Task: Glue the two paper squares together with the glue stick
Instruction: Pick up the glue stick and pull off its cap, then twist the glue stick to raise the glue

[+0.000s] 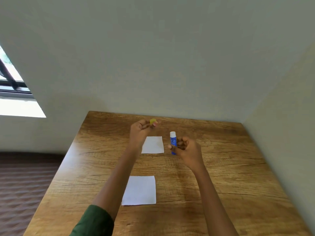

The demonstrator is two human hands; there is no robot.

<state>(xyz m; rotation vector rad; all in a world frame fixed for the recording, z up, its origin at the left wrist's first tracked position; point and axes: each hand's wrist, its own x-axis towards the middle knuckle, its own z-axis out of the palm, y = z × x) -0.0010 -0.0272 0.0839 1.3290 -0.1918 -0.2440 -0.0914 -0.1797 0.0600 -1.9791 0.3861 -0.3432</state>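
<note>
Two white paper squares lie flat on the wooden table (230, 167): a far paper square (153, 145) near the middle and a near paper square (139, 190) closer to me. My right hand (186, 149) grips the blue glue stick (173, 139) upright, its white tip bare, just right of the far square. My left hand (140, 132) is raised over the far square's left corner and pinches the yellow cap (152, 121) between its fingertips, apart from the stick.
The table stands in a corner, with pale walls behind it and to its right. Its left edge drops to a dark patterned floor (25, 184). A window (13, 86) shows at the far left.
</note>
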